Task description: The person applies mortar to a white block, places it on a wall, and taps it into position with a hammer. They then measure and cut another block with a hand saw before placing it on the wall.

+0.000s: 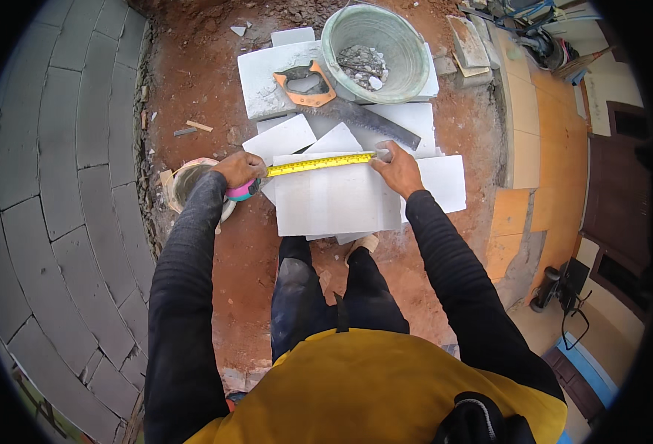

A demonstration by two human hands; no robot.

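A yellow tape measure point(319, 163) is stretched along the far edge of a white lightweight block point(337, 201) in front of me. My left hand point(240, 169) is closed round its pink and teal case, at the block's left end. At the right end my right hand point(399, 169) pinches the tape's tip, with something small and pale by its fingers that I cannot make out. Just beyond lies a hand saw point(356, 118) with an orange and black handle, resting across other white blocks point(285, 138).
A pale green tub point(415, 55) with grey rubble stands on the blocks at the back. A small bucket point(186, 181) sits beside my left forearm. Grey block wall point(67, 185) runs along the left; orange tiles point(515, 211) and a step edge lie right. Reddish soil point(245, 281) surrounds my feet.
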